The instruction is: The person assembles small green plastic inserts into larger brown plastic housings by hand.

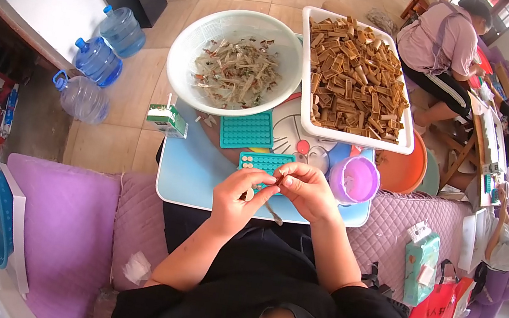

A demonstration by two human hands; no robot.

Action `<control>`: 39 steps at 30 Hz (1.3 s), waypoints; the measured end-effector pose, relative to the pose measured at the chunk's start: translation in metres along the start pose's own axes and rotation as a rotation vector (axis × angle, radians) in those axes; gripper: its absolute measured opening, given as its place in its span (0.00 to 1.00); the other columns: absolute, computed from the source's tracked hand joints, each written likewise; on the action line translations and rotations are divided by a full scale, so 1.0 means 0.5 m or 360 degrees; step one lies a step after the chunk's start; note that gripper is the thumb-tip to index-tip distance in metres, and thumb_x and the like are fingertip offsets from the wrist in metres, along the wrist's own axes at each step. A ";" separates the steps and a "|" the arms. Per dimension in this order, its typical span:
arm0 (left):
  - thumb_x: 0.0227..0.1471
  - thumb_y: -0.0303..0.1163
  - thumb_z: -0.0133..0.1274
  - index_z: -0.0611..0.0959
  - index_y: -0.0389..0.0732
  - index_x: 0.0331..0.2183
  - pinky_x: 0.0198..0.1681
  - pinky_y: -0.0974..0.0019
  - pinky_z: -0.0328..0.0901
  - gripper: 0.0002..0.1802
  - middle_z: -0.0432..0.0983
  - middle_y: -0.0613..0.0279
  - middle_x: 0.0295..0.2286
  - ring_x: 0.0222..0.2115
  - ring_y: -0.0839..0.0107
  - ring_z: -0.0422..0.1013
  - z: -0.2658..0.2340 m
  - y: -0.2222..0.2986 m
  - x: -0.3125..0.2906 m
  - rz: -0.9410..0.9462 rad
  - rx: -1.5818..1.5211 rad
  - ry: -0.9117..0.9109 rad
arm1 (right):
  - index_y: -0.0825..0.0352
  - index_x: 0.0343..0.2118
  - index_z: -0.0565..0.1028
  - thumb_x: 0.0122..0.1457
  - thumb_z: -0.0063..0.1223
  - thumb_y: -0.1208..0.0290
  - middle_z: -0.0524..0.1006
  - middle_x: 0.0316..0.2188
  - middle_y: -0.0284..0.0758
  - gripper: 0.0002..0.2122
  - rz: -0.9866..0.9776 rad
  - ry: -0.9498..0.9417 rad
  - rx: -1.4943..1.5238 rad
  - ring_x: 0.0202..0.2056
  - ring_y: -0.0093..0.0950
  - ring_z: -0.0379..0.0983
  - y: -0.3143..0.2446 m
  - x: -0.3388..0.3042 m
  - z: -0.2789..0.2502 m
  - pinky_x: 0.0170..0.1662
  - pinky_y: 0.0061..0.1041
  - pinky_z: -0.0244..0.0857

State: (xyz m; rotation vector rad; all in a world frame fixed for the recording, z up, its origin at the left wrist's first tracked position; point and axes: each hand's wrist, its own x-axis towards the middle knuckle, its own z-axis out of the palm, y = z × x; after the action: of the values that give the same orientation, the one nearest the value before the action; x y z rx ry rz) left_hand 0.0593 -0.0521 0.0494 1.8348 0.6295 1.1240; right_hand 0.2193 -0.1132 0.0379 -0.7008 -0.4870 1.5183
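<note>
My left hand (236, 200) and my right hand (307, 192) meet over the near edge of the light-blue table (192, 179). Both are closed, fingertips pinched together around something small and dark that I cannot make out. A small tan round piece (249, 194) shows against my left fingers. Below the hands lies a thin greyish strip (274, 214). Just beyond them is a teal tray with round wells (277, 160), a few pale round pieces (247, 162) in its left end. A second teal tray (247, 130) lies farther back.
Beyond the trays stand a white basin (182, 49) of thin translucent strips and a white tray (306, 111) heaped with brown curved pieces. A purple tub (355, 179) sits right, a green-white carton (168, 120) left. Water bottles (98, 60) line the floor. Another person (443, 42) works back right.
</note>
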 end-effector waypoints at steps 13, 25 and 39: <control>0.43 0.24 0.61 0.79 0.37 0.39 0.23 0.76 0.59 0.17 0.73 0.62 0.33 0.21 0.78 0.63 0.001 -0.011 -0.001 -0.0034 -0.0131 -0.0066 | 0.70 0.37 0.74 0.55 0.53 0.73 0.76 0.32 0.35 0.08 0.0024 -0.0009 0.0222 0.35 0.25 0.73 0.022 -0.002 0.007 0.43 0.27 0.69; 0.59 0.39 0.33 0.66 0.37 0.52 0.38 0.74 0.55 0.23 0.63 0.67 0.37 0.32 0.79 0.58 -0.003 -0.046 -0.018 -0.0747 -0.1336 -0.0243 | 0.71 0.34 0.72 0.52 0.54 0.82 0.75 0.30 0.32 0.06 -0.0332 0.0331 -0.0541 0.32 0.21 0.73 0.025 -0.007 0.033 0.39 0.20 0.68; 0.52 0.24 0.51 0.71 0.36 0.49 0.50 0.70 0.59 0.21 0.70 0.64 0.41 0.43 0.76 0.65 -0.014 -0.058 -0.037 -0.0921 -0.1689 -0.0185 | 0.70 0.31 0.69 0.49 0.56 0.86 0.74 0.28 0.31 0.09 -0.0463 0.0388 -0.1196 0.32 0.18 0.72 0.020 -0.016 0.089 0.38 0.18 0.68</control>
State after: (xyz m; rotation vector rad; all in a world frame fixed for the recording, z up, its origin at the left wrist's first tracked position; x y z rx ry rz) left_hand 0.0451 -0.0491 0.0175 0.7223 0.3337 0.7101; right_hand 0.1813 -0.1168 0.0642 -1.3111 -0.9423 0.9364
